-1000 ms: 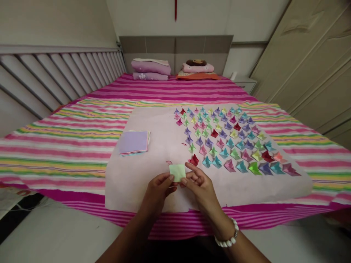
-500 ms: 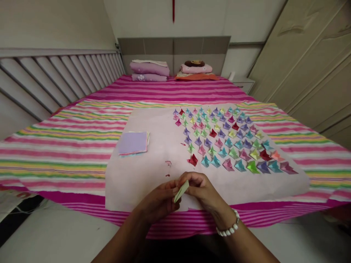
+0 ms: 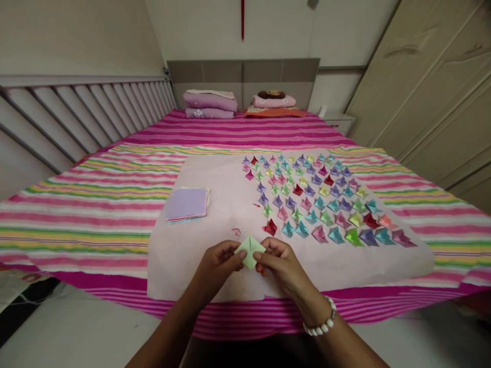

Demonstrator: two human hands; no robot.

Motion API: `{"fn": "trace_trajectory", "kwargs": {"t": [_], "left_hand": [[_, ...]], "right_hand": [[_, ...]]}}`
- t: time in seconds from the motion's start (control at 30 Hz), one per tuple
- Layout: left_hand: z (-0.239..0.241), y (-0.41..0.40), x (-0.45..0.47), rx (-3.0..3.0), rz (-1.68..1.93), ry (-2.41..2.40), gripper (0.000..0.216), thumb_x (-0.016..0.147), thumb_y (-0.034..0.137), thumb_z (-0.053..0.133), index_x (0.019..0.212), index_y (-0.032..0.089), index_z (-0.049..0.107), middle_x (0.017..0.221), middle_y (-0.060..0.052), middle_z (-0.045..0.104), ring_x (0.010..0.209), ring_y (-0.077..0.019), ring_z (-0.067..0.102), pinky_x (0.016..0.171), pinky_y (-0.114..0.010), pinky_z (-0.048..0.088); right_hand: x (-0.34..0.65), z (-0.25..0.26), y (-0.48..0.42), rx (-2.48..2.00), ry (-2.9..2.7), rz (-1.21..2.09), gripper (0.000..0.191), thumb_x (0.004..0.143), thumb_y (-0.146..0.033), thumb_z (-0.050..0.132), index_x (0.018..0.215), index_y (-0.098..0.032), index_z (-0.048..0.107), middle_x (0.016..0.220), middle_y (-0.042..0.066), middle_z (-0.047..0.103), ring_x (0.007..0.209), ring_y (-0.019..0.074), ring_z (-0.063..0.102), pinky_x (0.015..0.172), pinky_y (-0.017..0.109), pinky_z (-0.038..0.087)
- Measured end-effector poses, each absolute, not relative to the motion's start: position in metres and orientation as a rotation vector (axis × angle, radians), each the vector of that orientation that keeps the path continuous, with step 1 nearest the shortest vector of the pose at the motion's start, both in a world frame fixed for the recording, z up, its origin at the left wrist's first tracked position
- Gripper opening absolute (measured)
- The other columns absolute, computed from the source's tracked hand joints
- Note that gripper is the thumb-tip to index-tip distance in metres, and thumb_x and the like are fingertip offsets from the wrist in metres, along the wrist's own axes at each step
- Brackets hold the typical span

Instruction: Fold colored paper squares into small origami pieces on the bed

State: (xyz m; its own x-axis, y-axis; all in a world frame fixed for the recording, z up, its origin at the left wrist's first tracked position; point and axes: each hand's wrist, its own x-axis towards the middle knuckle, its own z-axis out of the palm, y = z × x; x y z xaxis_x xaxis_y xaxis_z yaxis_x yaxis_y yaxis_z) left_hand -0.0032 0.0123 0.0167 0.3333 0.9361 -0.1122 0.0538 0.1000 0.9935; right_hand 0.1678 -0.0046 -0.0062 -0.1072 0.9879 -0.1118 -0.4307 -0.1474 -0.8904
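A small light green folded paper (image 3: 249, 251) is pinched between both my hands just above the near edge of a pale pink sheet (image 3: 215, 204) spread on the bed. My left hand (image 3: 218, 268) grips its left corner and my right hand (image 3: 282, 266), with a white bead bracelet on the wrist, grips its right corner. The paper stands on a point, like a diamond. Just beyond my fingers lies a red folded piece (image 3: 270, 227), the nearest of several rows of coloured folded paper shapes (image 3: 318, 202).
A stack of square coloured papers (image 3: 187, 204) with a lilac top sheet lies to the left on the pink sheet. The striped bedspread (image 3: 95, 204) covers the bed. Folded pillows (image 3: 210, 102) rest by the headboard. A slatted rail (image 3: 76, 112) runs along the left, wardrobe doors (image 3: 433, 102) along the right.
The green paper was held flat, then turned edge-on near my fingers. Now it is opened out as a diamond between both hands, raised slightly toward the red piece.
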Motion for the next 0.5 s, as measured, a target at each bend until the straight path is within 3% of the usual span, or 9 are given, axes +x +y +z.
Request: {"fn": "trace_trajectory", "kwargs": {"t": [0.13,0.5], "left_hand": [[0.0143,0.0086,0.0016,1.282,0.898,1.049,0.020,0.074,0.035,0.069,0.075,0.015,0.069,0.055,0.001,0.060,0.054,-0.0112,0.054,0.055,-0.023,0.045],[0.0134,0.0064,0.0007,1.236,0.948,0.967,0.016,0.074,0.028,0.069,0.085,0.017,0.073,0.068,-0.002,0.069,0.061,-0.0141,0.061,0.061,-0.027,0.050]], "right_hand": [[0.1639,-0.0033,-0.0050,-0.909,-0.843,1.529,0.022,0.061,-0.026,0.081,0.073,-0.016,0.065,0.050,-0.003,0.064,0.041,0.0092,0.056,0.040,0.017,0.041],[0.1607,-0.0003,-0.0069,-0.913,-0.791,1.479,0.005,0.063,-0.015,0.070,0.068,-0.018,0.070,0.053,-0.002,0.064,0.042,0.0084,0.052,0.040,0.018,0.038]]}}
